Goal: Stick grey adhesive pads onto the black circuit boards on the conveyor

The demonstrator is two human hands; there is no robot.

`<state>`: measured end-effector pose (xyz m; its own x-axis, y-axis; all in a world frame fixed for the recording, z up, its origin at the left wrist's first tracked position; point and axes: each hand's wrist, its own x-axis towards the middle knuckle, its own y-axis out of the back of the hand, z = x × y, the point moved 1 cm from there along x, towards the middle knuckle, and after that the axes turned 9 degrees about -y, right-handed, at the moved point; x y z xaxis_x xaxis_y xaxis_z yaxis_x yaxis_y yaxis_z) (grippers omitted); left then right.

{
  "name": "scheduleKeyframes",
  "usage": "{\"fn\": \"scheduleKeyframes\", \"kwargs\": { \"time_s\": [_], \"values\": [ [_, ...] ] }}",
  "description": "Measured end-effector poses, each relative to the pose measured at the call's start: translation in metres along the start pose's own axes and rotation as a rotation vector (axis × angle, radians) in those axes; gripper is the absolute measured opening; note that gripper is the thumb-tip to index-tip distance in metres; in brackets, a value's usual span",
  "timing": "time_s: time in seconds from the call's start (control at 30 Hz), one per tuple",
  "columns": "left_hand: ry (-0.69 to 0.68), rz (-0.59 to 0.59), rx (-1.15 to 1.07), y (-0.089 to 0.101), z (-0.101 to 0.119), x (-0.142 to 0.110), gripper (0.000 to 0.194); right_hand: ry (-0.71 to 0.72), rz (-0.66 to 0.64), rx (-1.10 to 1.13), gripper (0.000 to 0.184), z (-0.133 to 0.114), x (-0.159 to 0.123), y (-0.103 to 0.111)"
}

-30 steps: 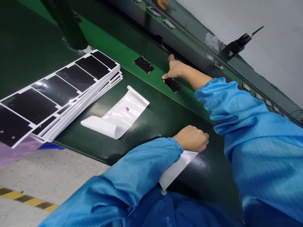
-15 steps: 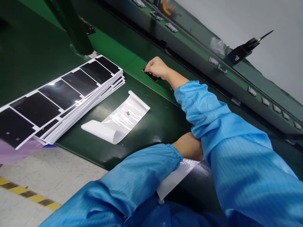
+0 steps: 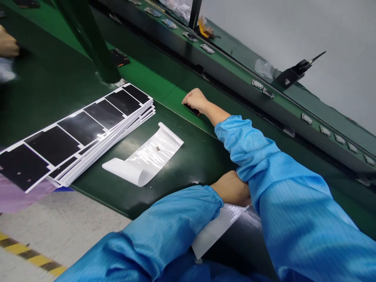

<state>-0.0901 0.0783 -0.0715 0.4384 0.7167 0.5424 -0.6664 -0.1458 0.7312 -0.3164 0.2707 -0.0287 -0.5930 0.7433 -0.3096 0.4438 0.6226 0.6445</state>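
Observation:
My right hand [image 3: 196,101] reaches across to the edge of the bright green belt [image 3: 147,78], fingers curled round a small black flat part [image 3: 193,110] that shows under the knuckles. My left hand [image 3: 232,188] rests on the dark green table [image 3: 182,164]. Its fingers are hidden behind my right sleeve. A white dotted sheet [image 3: 216,227] lies under my left wrist. A curled white release liner [image 3: 145,158] lies on the table left of my arms.
A stack of white sheets with black rectangular films [image 3: 73,133] sits at the table's left edge. A green post [image 3: 89,43] stands behind it, with a black part [image 3: 119,58] on the belt nearby. Small parts [image 3: 260,87] ride the far conveyor. Another person's hand [image 3: 7,45] shows at far left.
My right hand left the black part it touched with a fingertip, swung left along the belt and closed over another black part. My left hand stayed put, now half hidden by the sleeve.

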Motion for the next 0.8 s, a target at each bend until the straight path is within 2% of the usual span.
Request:
{"fn": "scheduleKeyframes", "kwargs": {
  "time_s": [0.23, 0.47, 0.8],
  "values": [
    [-0.064, -0.026, 0.013, 0.007, -0.001, 0.001, 0.024, -0.024, -0.036, 0.037, 0.021, 0.007, -0.013, 0.01],
    [-0.011, -0.06, 0.018, 0.016, 0.003, 0.003, 0.025, -0.044, -0.048, 0.039, 0.028, 0.015, -0.019, 0.018],
    [0.046, -0.116, 0.004, 0.02, 0.005, 0.006, 0.03, -0.055, 0.002, -0.008, 0.025, 0.033, -0.022, 0.023]
  ]
}}
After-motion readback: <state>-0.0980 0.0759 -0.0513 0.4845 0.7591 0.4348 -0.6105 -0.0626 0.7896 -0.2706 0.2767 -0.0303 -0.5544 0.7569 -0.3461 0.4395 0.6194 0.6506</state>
